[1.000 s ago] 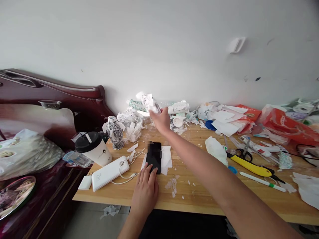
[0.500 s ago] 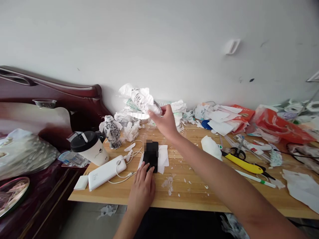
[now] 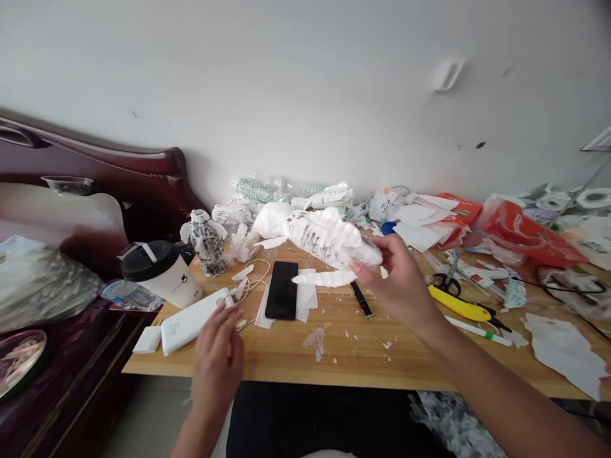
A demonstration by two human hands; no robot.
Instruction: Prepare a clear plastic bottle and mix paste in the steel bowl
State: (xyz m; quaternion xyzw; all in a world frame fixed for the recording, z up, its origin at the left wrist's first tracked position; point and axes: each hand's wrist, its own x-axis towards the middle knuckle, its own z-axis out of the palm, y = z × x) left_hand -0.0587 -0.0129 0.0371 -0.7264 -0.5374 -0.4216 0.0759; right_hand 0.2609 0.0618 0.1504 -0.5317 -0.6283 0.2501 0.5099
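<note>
In my right hand (image 3: 398, 273) is a long paper-wrapped object (image 3: 324, 238), white with black markings and ragged paper folds. The fingers grip its right end and hold it tilted above the desk. A white paper strip (image 3: 327, 278) hangs just below it, over the edge of the black phone (image 3: 281, 291). My left hand (image 3: 217, 350) is open with fingers stretched out, by the right end of the white power bank (image 3: 193, 321). Behind it stands a black-and-white vase-shaped piece (image 3: 206, 245) with paper flaps.
A white cup with a black lid (image 3: 162, 270) leans at the left. Scissors (image 3: 447, 285), a yellow-handled cutter (image 3: 461, 304) and a black pen (image 3: 361, 299) lie on the wooden desk (image 3: 286, 356). Red plastic packaging (image 3: 520, 232) and crumpled paper line the wall.
My right hand has brought the paper-wrapped object down and to the right, nearer to me. The left hand has left the phone and moved left toward the power bank.
</note>
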